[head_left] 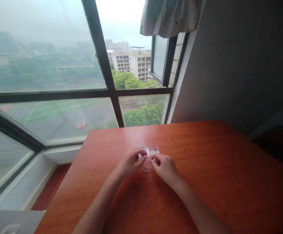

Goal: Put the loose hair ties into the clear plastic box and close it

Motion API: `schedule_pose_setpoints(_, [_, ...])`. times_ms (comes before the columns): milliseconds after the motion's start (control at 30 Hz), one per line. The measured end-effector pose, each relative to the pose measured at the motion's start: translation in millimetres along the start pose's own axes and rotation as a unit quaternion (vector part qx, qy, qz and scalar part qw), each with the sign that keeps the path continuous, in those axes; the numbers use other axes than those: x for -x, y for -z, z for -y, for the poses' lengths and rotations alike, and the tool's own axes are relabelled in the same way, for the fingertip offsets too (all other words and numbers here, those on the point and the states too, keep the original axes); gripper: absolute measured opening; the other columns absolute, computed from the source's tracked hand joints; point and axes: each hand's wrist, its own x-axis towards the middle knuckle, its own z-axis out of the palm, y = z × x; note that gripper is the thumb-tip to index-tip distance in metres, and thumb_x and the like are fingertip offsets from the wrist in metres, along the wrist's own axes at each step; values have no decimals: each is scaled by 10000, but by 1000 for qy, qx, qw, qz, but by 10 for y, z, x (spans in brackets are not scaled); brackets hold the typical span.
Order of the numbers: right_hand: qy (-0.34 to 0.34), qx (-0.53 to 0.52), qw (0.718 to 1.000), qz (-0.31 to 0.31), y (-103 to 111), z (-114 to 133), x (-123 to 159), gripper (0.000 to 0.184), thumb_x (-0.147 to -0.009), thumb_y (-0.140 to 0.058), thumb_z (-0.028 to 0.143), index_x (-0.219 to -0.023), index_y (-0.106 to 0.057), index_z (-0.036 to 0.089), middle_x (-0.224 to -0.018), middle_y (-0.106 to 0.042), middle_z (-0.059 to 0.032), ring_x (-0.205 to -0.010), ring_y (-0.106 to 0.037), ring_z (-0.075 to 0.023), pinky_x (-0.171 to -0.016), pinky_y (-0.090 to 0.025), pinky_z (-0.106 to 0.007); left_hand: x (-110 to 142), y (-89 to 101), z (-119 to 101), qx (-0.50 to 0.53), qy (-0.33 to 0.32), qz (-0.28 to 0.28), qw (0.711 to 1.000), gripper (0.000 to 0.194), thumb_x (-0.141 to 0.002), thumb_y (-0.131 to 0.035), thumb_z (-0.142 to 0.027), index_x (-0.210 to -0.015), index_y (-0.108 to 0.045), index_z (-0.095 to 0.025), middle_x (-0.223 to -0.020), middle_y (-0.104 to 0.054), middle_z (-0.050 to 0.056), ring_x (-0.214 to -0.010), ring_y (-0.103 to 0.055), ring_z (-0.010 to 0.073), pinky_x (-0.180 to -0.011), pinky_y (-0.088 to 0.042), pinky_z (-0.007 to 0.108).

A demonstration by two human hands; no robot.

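My left hand and my right hand meet over the middle of the table, fingertips nearly touching. Both are closed in a pinch on a small pale ring, mostly covered by the fingers. Just below the fingertips, two thin pale rings lie overlapping on the wood. Behind my hands is a crumpled piece of clear and white plastic wrapping. A small dark-and-light round thing lies by my left fingers, too small to name.
The reddish-brown wooden table reaches to the windows with dark frames. One window pane stands open at the back. A pale curtain hangs above it. To the right is a dark grey wall.
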Motion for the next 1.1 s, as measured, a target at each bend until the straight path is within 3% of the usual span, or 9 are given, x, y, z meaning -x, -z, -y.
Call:
schedule_pose_setpoints(167, [11,-21,999,-27,8,7,-11,154,-854,-568,306,-821,-687,213,-571,-584,28,-536,-525,-123,-559,-334,-218,-11,-27,-22,29,-1,15,999,133,-851,-549,-197,-815,-669,-154,-699,-608,3,-586,-465,79,-554,-372,185])
schedule_pose_setpoints(567, [4,-16,1000,-20,26,47,7,156,-857,-559,308,-833,-683,216,-584,-589,23,-552,-531,-129,-560,-345,-216,-9,-40,-42,25,13,0,1000,129,-820,-535,-168,-790,-660,-152,-668,-606,-2,-577,-481,85,-547,-378,186])
schedule_pose_setpoints(800, [-27,32,997,62,35,46,6,139,-843,-564,248,-889,-695,248,-690,-684,12,-646,-610,-147,-616,-369,-226,5,-38,84,-69,55,-81,993,137,-843,-511,-202,-801,-639,-177,-725,-644,4,-578,-499,101,-575,-389,216])
schedule_pose_setpoints(1100, [-19,72,990,117,29,60,49,70,-827,-606,271,-839,-674,258,-772,-711,22,-702,-619,-148,-580,-298,-229,29,0,102,-166,72,-90,979,132,-852,-522,-229,-856,-653,-215,-793,-668,6,-618,-548,129,-601,-376,236])
